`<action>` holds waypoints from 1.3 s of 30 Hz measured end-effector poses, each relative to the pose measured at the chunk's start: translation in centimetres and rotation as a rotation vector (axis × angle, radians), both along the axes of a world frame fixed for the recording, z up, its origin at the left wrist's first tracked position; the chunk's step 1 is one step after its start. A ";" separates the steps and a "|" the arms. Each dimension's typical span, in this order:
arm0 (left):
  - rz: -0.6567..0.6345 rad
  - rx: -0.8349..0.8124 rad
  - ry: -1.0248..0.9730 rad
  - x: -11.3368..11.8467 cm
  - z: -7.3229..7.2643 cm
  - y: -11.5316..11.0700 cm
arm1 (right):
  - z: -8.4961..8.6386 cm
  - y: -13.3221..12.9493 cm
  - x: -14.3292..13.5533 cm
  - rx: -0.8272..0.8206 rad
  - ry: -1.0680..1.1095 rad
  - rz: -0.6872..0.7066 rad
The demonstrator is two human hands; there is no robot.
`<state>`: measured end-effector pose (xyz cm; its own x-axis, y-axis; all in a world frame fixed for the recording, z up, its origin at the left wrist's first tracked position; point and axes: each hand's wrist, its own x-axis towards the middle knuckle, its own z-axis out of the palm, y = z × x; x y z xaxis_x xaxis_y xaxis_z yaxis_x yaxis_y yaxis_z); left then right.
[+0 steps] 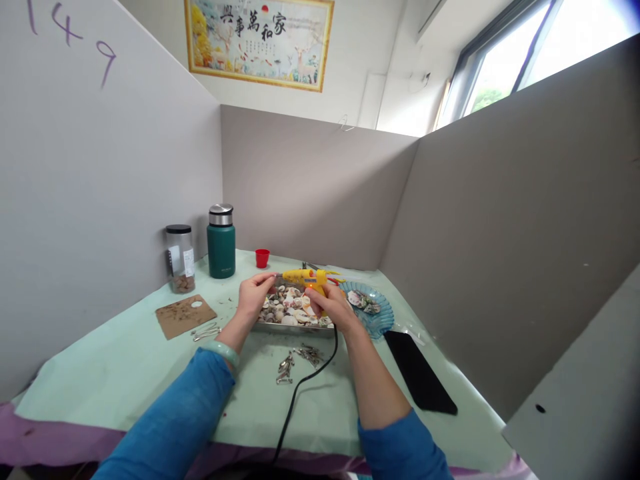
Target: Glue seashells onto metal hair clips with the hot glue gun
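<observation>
From here I can't make out what, if anything, the left hand (256, 293) pinches by the tip of the yellow glue gun (303, 277). The right hand (333, 303) hides much of its handle from me. The jar label (189, 263) is too small to read.

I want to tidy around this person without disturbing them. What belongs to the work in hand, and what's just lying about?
In use, or probably part of it:
- yellow glue gun, in the right hand
- shells in the tray
- small metal pieces
- blue plate
- stained cardboard

Seemingly just lying about:
- green flask
- black-lidded jar
- red cup
- flat black slab
</observation>
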<state>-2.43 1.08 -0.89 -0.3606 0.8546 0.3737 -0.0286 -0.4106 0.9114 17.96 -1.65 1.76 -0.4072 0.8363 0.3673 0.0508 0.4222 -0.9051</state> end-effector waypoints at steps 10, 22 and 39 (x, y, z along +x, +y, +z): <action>-0.036 -0.009 -0.116 -0.4 -0.5 0.7 | -0.2 0.3 0.2 0.003 -0.001 -0.003; -0.045 0.001 -0.120 -0.2 -0.3 0.4 | -0.2 0.4 0.2 0.006 -0.007 -0.005; -0.062 -0.005 -0.138 -0.1 -0.3 0.4 | -0.3 0.6 0.2 0.017 -0.012 -0.007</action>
<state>-2.57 1.52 -1.22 -0.3549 0.8783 0.3202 -0.1786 -0.3999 0.8990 18.20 -1.08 1.43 -0.4057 0.8328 0.3767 0.0647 0.4372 -0.8970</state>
